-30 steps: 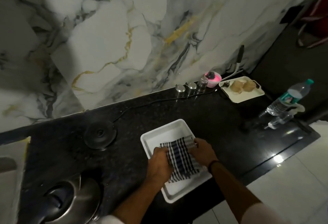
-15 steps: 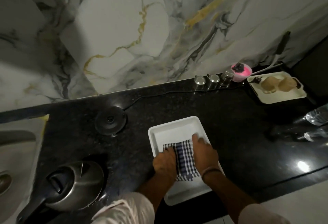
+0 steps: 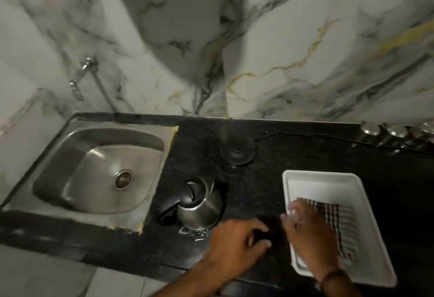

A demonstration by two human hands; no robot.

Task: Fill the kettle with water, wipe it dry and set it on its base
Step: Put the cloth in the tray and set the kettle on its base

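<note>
Home kitchen: steel sink, black counter, marble wall.

A black stone counter runs below a marble wall, a steel sink set into its left end. A steel kettle stands just right of the sink, a small puddle at its foot. Behind it, apart, sits the round base, its cord trailing right toward steel canisters. A white tray lies at right.

The dark desk is viewed steeply from above and close by a single head-worn wide-angle camera; the marble wall fills the upper frame, the sink the left.
</note>
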